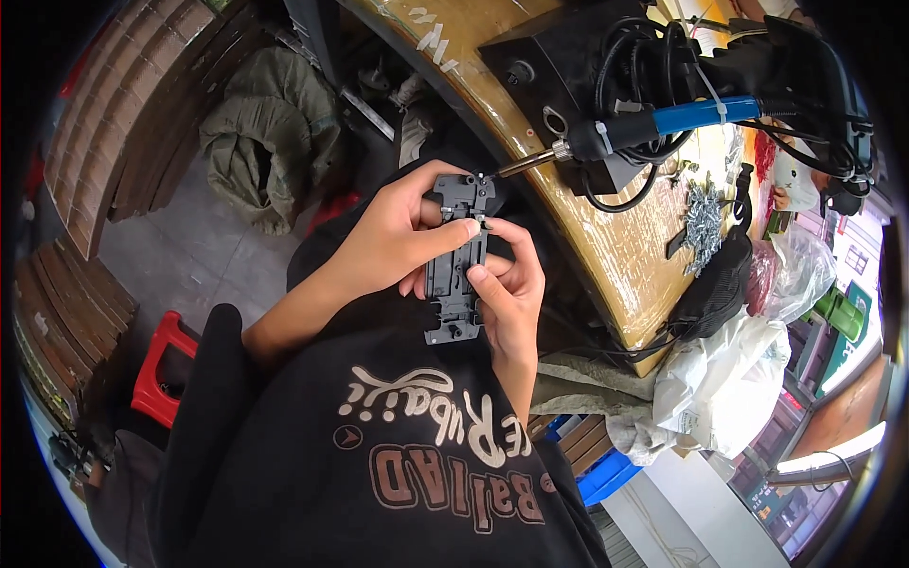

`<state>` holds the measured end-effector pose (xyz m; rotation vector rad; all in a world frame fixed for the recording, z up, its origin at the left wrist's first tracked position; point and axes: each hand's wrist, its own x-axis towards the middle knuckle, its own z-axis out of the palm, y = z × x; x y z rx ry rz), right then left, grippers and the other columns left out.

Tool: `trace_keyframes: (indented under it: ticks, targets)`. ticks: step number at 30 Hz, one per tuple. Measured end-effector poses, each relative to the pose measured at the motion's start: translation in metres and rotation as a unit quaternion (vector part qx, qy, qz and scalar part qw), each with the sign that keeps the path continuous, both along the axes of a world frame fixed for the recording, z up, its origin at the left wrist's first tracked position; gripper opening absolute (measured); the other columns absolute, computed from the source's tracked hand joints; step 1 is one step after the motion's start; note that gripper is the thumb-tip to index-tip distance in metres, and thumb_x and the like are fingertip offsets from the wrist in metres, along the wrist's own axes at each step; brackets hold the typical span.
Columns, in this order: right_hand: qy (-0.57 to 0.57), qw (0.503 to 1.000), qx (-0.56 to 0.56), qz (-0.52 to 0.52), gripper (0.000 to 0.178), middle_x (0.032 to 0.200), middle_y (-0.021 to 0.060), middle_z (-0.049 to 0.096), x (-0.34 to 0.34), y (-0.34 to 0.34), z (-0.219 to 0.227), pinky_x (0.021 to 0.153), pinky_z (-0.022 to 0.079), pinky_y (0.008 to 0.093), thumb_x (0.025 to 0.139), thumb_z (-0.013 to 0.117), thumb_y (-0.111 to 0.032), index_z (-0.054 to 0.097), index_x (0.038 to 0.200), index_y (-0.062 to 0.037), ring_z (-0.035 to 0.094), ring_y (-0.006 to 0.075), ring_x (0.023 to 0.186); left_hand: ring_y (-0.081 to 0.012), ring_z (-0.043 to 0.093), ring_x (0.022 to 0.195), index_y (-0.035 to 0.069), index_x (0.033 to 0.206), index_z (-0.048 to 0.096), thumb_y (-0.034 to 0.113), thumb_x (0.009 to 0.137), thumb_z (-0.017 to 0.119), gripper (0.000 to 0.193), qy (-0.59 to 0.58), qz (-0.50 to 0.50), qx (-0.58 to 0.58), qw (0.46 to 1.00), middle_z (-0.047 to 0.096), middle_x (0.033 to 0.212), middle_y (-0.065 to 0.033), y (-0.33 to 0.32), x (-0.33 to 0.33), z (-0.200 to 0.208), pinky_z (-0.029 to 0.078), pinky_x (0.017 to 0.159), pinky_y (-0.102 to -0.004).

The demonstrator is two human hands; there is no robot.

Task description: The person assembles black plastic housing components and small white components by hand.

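Note:
Both hands hold a long black plastic housing with slots, ridges and small metal bits, above my lap. My left hand grips it from the left, thumb laid across its face. From the lower right, my right hand closes on the other edge, thumb against the side and index finger near the left thumb tip. A soldering iron with a blue handle and black collar points at the housing's far end. Its metal tip appears very close to that end; whether they touch I cannot tell.
A yellowish, film-covered workbench carries a black box, looped black cables and a pile of small metal screws. White plastic bags hang by its corner. Left are stacked brown trays, a green-grey sack and a red stool.

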<state>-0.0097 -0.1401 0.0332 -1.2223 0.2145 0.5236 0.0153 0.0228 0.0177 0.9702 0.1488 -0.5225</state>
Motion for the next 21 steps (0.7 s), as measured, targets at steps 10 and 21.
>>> trace_keyframes:
  ticks: [10,21]
  targets:
    - [-0.004,1.0,0.005,-0.002,0.041,0.085,0.0161,0.063,0.005,0.002,0.004,0.065,0.047,0.0216,0.081,0.055,0.003,0.037,0.117,0.0013,0.06,0.0133,0.075,-0.0027,0.051,0.051,0.0,0.107,0.043,0.005,0.08,0.057,0.03,-0.004,-0.005,0.021,1.0,0.058,0.073,-0.0031,0.003,0.003,0.001,0.036,0.036,-0.0157]
    - [0.008,1.0,0.025,-0.009,0.041,0.086,0.0151,0.063,0.005,0.002,-0.006,0.066,0.047,0.0214,0.081,0.055,0.003,0.037,0.117,0.0012,0.06,0.013,0.076,-0.0024,0.051,0.065,0.001,0.101,0.045,0.005,0.08,0.058,0.025,-0.068,0.031,0.027,0.997,0.057,0.077,-0.001,-0.002,0.005,-0.018,0.037,0.052,-0.0169]
